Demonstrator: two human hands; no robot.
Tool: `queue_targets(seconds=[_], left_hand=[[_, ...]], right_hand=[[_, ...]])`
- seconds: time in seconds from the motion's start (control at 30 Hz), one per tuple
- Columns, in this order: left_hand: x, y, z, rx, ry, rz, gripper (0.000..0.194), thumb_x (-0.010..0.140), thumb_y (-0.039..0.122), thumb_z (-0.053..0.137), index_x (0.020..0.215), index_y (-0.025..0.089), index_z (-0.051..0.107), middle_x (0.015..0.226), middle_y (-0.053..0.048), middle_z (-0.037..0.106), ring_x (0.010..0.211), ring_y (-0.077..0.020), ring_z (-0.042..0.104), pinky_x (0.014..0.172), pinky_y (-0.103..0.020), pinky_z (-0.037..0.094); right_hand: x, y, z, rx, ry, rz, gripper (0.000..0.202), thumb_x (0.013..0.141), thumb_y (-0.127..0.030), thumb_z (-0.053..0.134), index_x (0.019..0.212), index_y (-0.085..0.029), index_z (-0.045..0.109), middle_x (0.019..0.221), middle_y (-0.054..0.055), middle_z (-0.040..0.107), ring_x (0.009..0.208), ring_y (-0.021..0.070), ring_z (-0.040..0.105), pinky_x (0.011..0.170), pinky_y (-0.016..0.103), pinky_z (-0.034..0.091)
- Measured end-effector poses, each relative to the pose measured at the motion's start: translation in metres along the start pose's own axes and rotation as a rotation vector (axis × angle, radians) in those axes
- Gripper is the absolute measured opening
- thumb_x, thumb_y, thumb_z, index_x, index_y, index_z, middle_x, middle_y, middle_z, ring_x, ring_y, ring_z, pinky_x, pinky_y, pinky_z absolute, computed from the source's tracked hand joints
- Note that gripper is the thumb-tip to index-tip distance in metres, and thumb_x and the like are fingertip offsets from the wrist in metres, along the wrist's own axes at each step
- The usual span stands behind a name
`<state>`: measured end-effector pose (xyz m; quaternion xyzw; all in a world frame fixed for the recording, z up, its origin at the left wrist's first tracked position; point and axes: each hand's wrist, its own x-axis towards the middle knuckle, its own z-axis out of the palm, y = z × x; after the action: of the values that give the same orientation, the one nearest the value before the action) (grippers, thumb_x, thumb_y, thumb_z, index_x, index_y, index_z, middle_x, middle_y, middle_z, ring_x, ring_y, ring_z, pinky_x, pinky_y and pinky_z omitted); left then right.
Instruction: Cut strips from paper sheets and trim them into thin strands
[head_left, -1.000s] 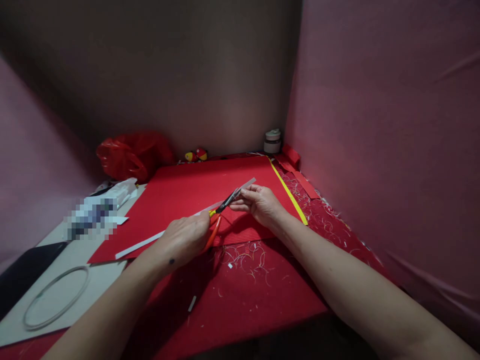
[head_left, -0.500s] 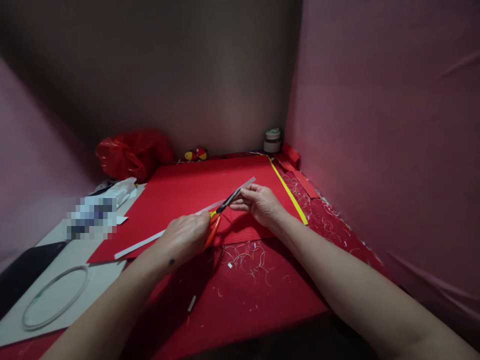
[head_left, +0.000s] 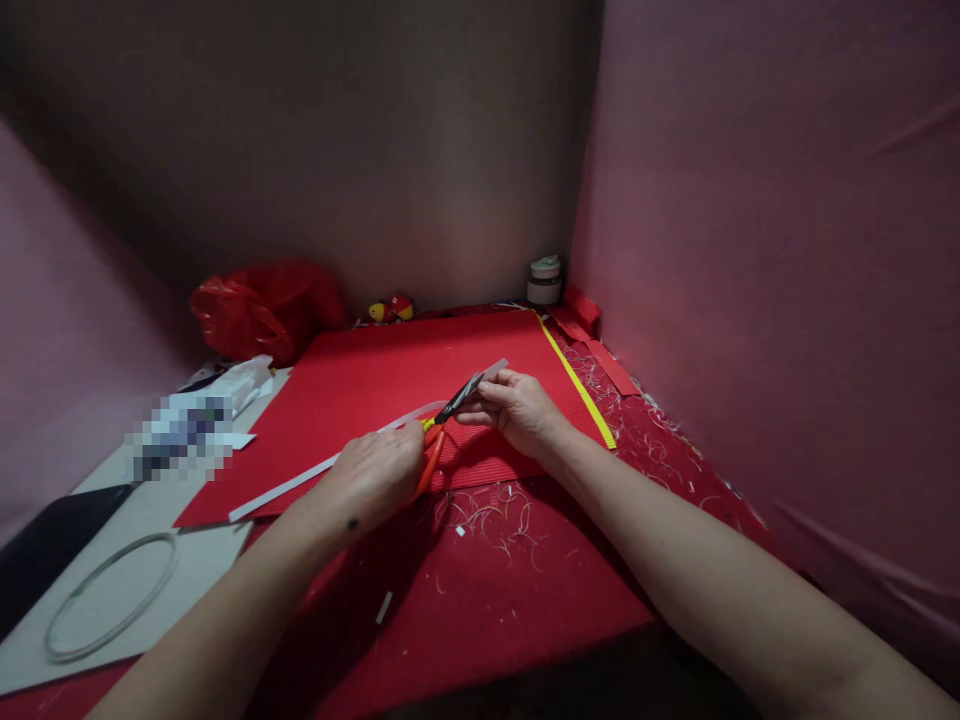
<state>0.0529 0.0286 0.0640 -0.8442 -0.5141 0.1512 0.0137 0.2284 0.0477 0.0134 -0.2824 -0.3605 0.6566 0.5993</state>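
Observation:
My left hand [head_left: 381, 462] is closed around the orange and yellow handles of a pair of scissors [head_left: 447, 412]. The blades point up and to the right, onto a narrow white strip [head_left: 285, 487]. My right hand [head_left: 517, 408] pinches this strip near its far end, close to the blade tips. From there the strip runs down to the left, behind my left hand, across a red corrugated sheet [head_left: 360, 370]. Whether the blades are fully closed is hard to make out.
A yellow strip [head_left: 576, 382] lies along the sheet's right side. Thread-like scraps [head_left: 499, 520] litter the red table cover. A red plastic bag [head_left: 262, 310], small red-and-yellow toys [head_left: 391, 308] and a lidded jar [head_left: 544, 281] stand at the back. A ring [head_left: 112, 598] lies on a pale board at left.
The scissors and my left hand have shifted slightly to the right. The blades now sit further along, and the strip's free end has dipped a little.

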Motion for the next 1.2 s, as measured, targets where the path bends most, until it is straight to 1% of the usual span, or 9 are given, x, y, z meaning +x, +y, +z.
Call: queue_targets(seconds=[0.1,0.27,0.33,0.47,0.6,0.77,0.9,1.0,1.2], left_hand=[[0.0004,0.0011,-0.0011,0.020,-0.011,-0.012,0.033,0.084,0.032,0.035,0.107,0.013,0.049,0.093,-0.020,0.065,0.090,-0.0350,0.063,0.067,-0.041,0.046],[-0.0005,0.0017,-0.0036,0.032,0.000,-0.013,0.035,0.086,0.036,0.030,0.105,0.015,0.051,0.092,-0.020,0.066,0.088,-0.0353,0.063,0.066,-0.041,0.046],[-0.0003,0.0015,-0.0038,0.033,0.002,-0.016,0.034,0.086,0.036,0.030,0.102,0.016,0.052,0.091,-0.019,0.066,0.087,-0.0340,0.064,0.065,-0.040,0.046],[0.0014,0.0010,-0.0018,0.019,0.014,-0.011,0.030,0.086,0.037,0.031,0.094,0.018,0.052,0.085,-0.015,0.066,0.082,-0.0311,0.065,0.063,-0.036,0.045],[0.0017,0.0002,0.0008,-0.010,0.012,-0.004,0.027,0.086,0.034,0.028,0.092,0.019,0.051,0.087,-0.015,0.066,0.081,-0.0302,0.064,0.060,-0.035,0.044],[-0.0001,-0.0011,0.0012,-0.015,0.017,0.031,0.027,0.086,0.032,0.027,0.097,0.019,0.048,0.093,-0.014,0.065,0.082,-0.0306,0.064,0.061,-0.037,0.044],[0.0007,0.0008,0.0004,-0.004,0.007,0.011,0.027,0.085,0.031,0.029,0.098,0.017,0.048,0.095,-0.015,0.064,0.083,-0.0318,0.063,0.062,-0.038,0.044],[0.0022,0.0022,0.0014,0.010,0.015,-0.013,0.026,0.084,0.031,0.033,0.100,0.016,0.048,0.097,-0.015,0.064,0.085,-0.0333,0.063,0.064,-0.039,0.045],[0.0040,-0.0006,0.0046,0.005,0.022,-0.011,0.024,0.084,0.028,0.031,0.097,0.018,0.049,0.092,-0.015,0.065,0.086,-0.0328,0.063,0.065,-0.038,0.044]], right_hand=[[0.0002,0.0005,-0.0008,0.005,-0.010,0.000,0.008,0.078,-0.013,0.059,0.074,-0.015,0.052,0.070,0.003,0.067,0.061,0.0142,0.067,0.064,0.028,0.057],[0.0006,-0.0004,-0.0019,-0.024,-0.016,0.022,0.006,0.079,-0.013,0.058,0.075,-0.015,0.055,0.071,0.005,0.067,0.065,0.0148,0.068,0.065,0.027,0.057],[0.0009,-0.0024,-0.0021,-0.035,-0.001,0.020,0.007,0.078,-0.012,0.059,0.074,-0.015,0.054,0.070,0.005,0.067,0.066,0.0155,0.067,0.066,0.028,0.057],[0.0012,-0.0072,-0.0023,-0.017,0.065,-0.018,0.010,0.077,-0.012,0.057,0.069,-0.016,0.052,0.065,0.004,0.066,0.058,0.0155,0.066,0.064,0.031,0.057],[0.0010,-0.0085,-0.0021,-0.009,0.073,-0.028,0.009,0.077,-0.011,0.055,0.069,-0.016,0.054,0.065,0.004,0.065,0.057,0.0155,0.066,0.063,0.031,0.057],[0.0003,-0.0060,-0.0016,0.005,0.038,-0.002,0.011,0.077,-0.010,0.052,0.068,-0.015,0.053,0.065,0.004,0.066,0.060,0.0161,0.067,0.060,0.029,0.058],[-0.0003,-0.0054,-0.0009,-0.001,0.018,-0.007,0.010,0.080,-0.011,0.052,0.071,-0.016,0.052,0.065,0.003,0.066,0.064,0.0168,0.068,0.061,0.029,0.058],[0.0000,-0.0052,-0.0004,-0.002,0.006,-0.010,0.012,0.082,-0.011,0.053,0.071,-0.015,0.050,0.064,0.003,0.066,0.062,0.0161,0.068,0.061,0.029,0.058],[0.0009,-0.0044,-0.0012,0.015,-0.003,-0.013,0.015,0.084,-0.008,0.049,0.071,-0.015,0.052,0.064,0.003,0.067,0.060,0.0150,0.068,0.059,0.027,0.058]])
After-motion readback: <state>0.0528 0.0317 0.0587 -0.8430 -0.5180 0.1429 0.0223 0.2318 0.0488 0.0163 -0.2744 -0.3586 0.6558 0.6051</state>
